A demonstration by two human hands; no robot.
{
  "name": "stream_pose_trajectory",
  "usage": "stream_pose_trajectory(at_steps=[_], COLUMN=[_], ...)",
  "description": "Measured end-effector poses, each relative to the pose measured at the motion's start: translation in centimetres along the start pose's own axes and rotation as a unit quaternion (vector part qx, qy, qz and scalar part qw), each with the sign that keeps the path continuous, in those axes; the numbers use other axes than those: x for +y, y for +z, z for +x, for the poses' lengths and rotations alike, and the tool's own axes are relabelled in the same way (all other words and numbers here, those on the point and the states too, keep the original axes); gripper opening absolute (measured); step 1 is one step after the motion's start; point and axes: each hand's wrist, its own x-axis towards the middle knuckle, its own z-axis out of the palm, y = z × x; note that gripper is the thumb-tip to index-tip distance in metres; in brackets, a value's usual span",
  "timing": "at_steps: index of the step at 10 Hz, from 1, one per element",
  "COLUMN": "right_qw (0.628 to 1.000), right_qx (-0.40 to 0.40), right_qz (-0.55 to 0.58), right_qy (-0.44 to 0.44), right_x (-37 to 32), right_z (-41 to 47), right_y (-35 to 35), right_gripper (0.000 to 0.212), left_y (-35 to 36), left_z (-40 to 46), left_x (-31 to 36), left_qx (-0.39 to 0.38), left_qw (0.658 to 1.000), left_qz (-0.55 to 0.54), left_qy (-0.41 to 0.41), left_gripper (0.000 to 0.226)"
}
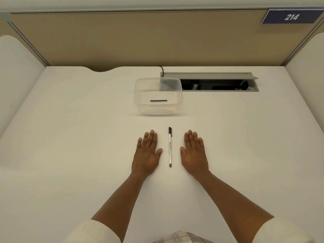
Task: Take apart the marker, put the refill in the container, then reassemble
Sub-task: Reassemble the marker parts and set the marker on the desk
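Note:
A slim white marker (pixel 170 148) with a black cap lies on the white desk, cap pointing away from me, whole and capped. My left hand (pixel 147 154) lies flat on the desk just left of it, fingers straight. My right hand (pixel 194 153) lies flat just right of it. Neither hand touches the marker. Farther back stands a clear plastic container (pixel 179 95) without a lid. A thin dark refill (pixel 158 100) lies across its bottom.
An open cable hatch (pixel 219 84) with a grey flap is sunk into the desk behind and right of the container, with a black cable (pixel 161 70) running into it. Beige partition walls close the desk at the back and both sides.

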Motion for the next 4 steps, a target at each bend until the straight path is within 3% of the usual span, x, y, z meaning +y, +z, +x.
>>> stream_pose_trajectory(at_steps=[2, 4], right_qw=[1.000, 0.997], right_qx=[-0.022, 0.049], right_qz=[0.016, 0.038], right_qy=[-0.014, -0.047], right_x=[0.0, -0.6], right_z=[0.4, 2.6], right_y=[-0.6, -5.4], right_gripper=[0.072, 0.067], left_y=[-0.4, -4.1], left_z=[-0.2, 1.3], left_x=[-0.1, 0.7], left_qx=[-0.004, 0.056], left_qw=[1.000, 0.998], left_qz=[-0.016, -0.010], left_qy=[-0.009, 0.023], left_gripper=[0.068, 0.066])
